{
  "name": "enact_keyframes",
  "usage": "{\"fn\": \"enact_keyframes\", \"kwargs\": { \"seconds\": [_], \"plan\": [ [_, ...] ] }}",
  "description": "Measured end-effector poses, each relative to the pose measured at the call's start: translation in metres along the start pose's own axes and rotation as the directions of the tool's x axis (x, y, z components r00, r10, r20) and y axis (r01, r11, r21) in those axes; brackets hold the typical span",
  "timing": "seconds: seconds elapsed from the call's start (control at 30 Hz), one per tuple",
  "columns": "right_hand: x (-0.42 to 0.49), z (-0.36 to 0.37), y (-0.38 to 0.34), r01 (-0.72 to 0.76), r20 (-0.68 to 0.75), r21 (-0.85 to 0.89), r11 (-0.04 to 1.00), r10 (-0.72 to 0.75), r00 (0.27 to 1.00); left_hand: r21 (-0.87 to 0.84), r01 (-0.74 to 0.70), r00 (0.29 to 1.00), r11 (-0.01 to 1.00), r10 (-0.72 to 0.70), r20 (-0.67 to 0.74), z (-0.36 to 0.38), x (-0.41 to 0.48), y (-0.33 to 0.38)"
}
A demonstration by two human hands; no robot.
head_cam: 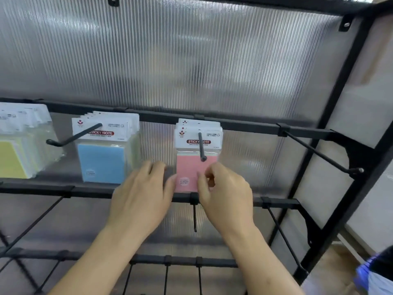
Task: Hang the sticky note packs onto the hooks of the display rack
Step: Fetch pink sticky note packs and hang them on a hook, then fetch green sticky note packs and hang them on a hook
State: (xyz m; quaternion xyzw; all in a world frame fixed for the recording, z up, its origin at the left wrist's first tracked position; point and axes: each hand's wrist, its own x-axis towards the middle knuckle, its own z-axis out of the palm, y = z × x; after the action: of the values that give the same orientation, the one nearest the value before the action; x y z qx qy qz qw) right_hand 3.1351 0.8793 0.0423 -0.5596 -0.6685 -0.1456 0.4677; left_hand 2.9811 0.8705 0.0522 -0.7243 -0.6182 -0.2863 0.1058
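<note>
Left edge cuts yellow pack (12, 158); right hand (225, 194) covers corner of pink pack (188, 169)

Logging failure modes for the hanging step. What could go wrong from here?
1. The right hand seems to pinch the front pink pack; pulling back without letting go could drag it off its hook.
2. The left hand is close to the blue packs and may knock them swinging.

Pink packs (187, 167) hang upright on centre hook (201, 145); blue packs (101, 162), yellow packs (10, 158) hang leftward.
</note>
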Motion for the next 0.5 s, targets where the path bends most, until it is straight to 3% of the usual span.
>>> {"fn": "enact_keyframes", "kwargs": {
  "seconds": [0.13,0.3,0.5],
  "plan": [
    [-0.032,0.005,-0.026,0.161,0.228,0.088,0.983,-0.177,0.957,0.099,0.012,1.000,0.995,-0.012,0.003,-0.003,-0.043,-0.023],
    [-0.063,0.028,-0.070,0.253,0.440,0.252,0.934,-0.343,0.830,0.267,0.172,0.971,0.948,-0.209,0.116,-0.017,-0.108,-0.070],
    [-0.096,0.060,-0.165,0.373,0.759,0.252,0.893,-0.421,0.497,0.391,0.402,0.855,0.828,-0.492,0.164,-0.047,-0.185,-0.145]
  ]
}}
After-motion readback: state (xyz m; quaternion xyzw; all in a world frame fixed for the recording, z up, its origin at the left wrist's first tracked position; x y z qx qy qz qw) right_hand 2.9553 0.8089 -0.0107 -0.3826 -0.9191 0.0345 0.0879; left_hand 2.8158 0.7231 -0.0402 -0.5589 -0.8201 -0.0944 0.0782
